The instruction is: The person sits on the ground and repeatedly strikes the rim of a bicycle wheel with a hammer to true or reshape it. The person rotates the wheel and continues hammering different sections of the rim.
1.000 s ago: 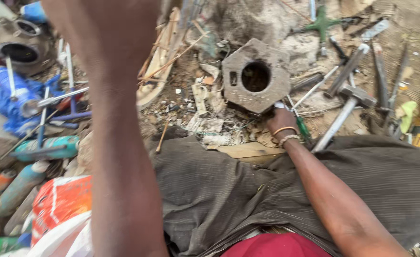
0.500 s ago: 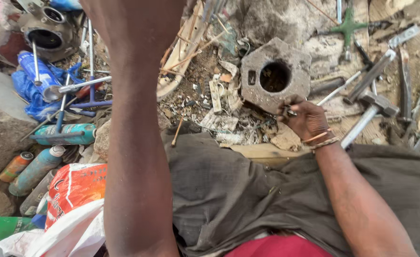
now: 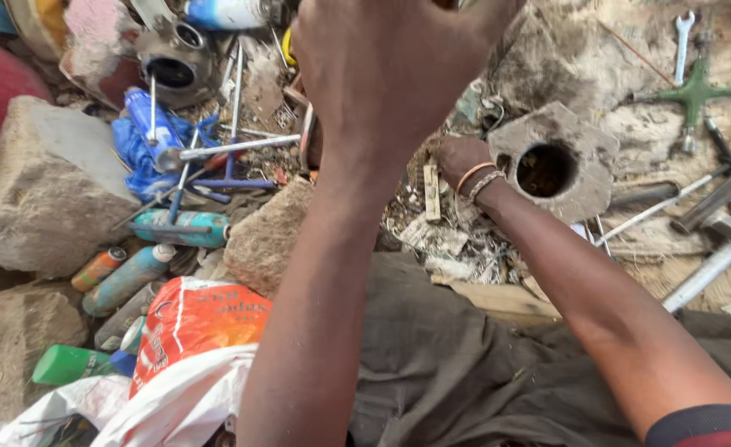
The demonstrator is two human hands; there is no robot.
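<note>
Left to right: grey stone (image 3: pixel 47 186); spray cans (image 3: pixel 134 273); orange bag (image 3: pixel 191 319). Left hand (image 3: pixel 390 58) raised near the camera, fingers out of frame, grip unknowable. Right hand (image 3: pixel 456 157) reaches into scrap beside the holed metal block (image 3: pixel 551 161), fingers hidden; nothing visibly lifted yet. Hammer (image 3: pixel 717 257) on littered dirt ground, outdoors.

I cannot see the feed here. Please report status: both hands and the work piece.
Left hand raised close to camera, grip unclear. Right hand down in scrap beside hexagonal metal block, fingers hidden. Left forearm blocks the middle view.
</note>
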